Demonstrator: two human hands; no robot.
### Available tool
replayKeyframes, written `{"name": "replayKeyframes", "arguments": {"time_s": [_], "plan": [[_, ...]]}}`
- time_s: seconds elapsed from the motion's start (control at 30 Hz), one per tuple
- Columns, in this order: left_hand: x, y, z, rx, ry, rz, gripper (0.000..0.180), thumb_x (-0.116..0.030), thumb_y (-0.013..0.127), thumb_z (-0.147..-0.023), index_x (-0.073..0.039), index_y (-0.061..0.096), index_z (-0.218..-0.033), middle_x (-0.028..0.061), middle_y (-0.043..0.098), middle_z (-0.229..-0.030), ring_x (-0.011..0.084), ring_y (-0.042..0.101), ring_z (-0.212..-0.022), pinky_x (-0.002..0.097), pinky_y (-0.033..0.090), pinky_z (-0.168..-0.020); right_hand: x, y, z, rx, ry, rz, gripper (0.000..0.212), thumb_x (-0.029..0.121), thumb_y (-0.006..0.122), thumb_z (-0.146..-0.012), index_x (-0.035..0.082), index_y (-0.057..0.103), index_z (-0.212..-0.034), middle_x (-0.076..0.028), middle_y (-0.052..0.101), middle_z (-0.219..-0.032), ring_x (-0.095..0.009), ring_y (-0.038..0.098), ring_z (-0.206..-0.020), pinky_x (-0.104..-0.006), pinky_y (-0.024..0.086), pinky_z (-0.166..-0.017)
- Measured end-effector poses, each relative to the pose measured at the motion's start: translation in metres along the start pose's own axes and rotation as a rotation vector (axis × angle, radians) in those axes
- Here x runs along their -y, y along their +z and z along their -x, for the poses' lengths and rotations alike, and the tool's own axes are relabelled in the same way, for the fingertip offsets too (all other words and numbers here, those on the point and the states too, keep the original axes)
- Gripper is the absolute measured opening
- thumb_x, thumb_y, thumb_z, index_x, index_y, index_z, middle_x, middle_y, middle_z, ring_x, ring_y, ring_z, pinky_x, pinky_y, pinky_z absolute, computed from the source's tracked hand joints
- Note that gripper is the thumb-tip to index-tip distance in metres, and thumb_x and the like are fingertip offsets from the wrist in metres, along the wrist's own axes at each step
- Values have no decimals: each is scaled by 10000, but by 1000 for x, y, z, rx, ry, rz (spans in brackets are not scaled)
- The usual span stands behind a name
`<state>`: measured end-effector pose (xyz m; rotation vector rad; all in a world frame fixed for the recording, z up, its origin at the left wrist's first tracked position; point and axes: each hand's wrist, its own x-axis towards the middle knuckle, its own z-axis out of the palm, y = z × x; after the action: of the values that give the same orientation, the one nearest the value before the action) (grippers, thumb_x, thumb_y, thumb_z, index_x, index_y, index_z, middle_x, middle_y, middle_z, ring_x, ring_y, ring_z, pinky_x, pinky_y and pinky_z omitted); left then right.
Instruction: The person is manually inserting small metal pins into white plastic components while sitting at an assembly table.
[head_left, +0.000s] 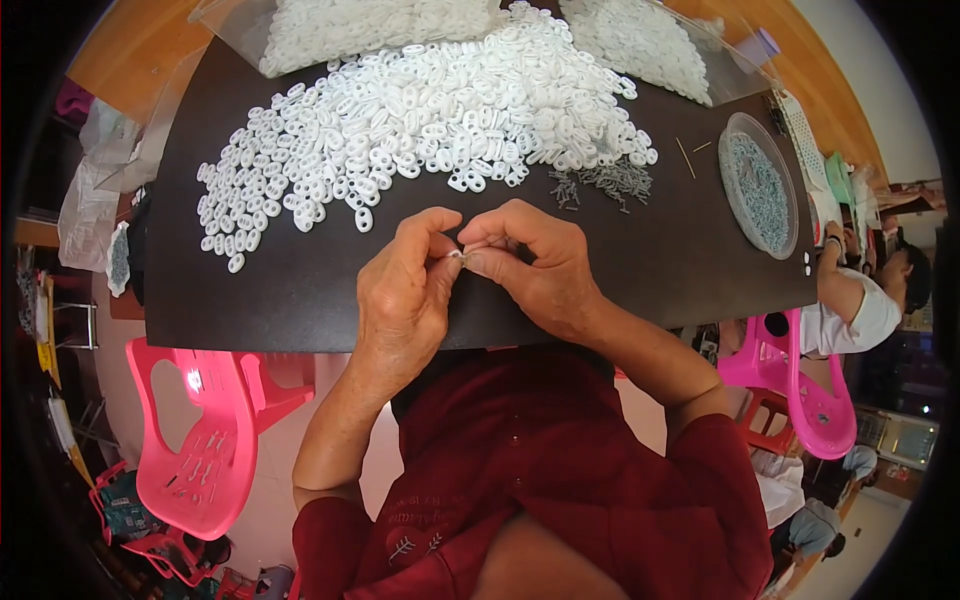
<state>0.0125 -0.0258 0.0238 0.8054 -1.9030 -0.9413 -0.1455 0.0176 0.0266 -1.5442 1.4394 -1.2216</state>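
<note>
My left hand (pixel 405 290) and my right hand (pixel 540 265) meet over the near part of the dark table. Between the thumb and fingers of my left hand is a small white plastic piece (pixel 456 254), mostly covered. My right thumb and index finger pinch at the same spot; whether they grip that piece or something smaller is hidden. Beyond my hands spreads a big heap of white oval pieces with two holes (pixel 430 120). Small grey screw-like pins (pixel 612 182) lie loose at the heap's right edge.
Clear bags of white pieces (pixel 375 30) (pixel 640 45) lie at the back. A round clear tub (pixel 735 225) of grey pins stands at the right, near two thin sticks (pixel 685 158). Pink chairs (pixel 205 440) (pixel 820 410) flank the table (pixel 260 310). Another person (pixel 855 305) sits at the far right.
</note>
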Motion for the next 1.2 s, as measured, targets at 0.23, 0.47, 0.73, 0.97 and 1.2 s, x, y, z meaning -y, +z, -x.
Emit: {"name": "replayKeyframes", "arguments": {"time_s": [0.23, 0.47, 0.73, 0.97, 1.2], "plan": [[0, -4, 0, 27, -71, -23, 303, 85, 622, -801, -15, 545, -1076, 42, 593, -782, 86, 559, -695, 208, 457, -641, -1, -1, 0, 19, 87, -99, 132, -1, 644, -817, 13, 633, -948, -1, 641, -856, -45, 565, -784, -203, 468, -701], [3, 1, 1, 0, -54, 17, 378, 129, 636, -717, -1, 531, -1057, 108, 574, -714, 226, 596, -634, 300, 467, -566, -5, 2, 0, 24, 33, 45, 85, 9, 637, -818, 11, 619, -901, -8, 621, -812, -52, 552, -751, -207, 459, -669], [1, -2, 3, 1, -41, 3, 391, 155, 618, -706, 2, 536, -1056, 101, 569, -701, 200, 590, -629, 285, 459, -560, -8, 11, 3, 21, -46, 92, 56, 32, 614, -830, 9, 615, -881, -31, 607, -795, -88, 555, -730, -236, 454, -648], [5, -1, 5, -113, -351, 406, 317, 91, 611, -817, 18, 532, -1114, 3, 585, -759, 55, 534, -681, 196, 449, -627, 0, 19, 5, -31, 59, -89, 136, 21, 612, -847, 10, 592, -980, -24, 618, -846, -65, 567, -763, -211, 464, -676], [1, -3, 8, -109, -415, 600, 267, 45, 609, -845, 14, 566, -1107, 13, 604, -805, 52, 538, -690, 177, 439, -616, 1, 16, 4, 0, 168, -172, 135, 28, 624, -849, 7, 592, -979, 1, 613, -860, -38, 557, -771, -195, 461, -687]]}}
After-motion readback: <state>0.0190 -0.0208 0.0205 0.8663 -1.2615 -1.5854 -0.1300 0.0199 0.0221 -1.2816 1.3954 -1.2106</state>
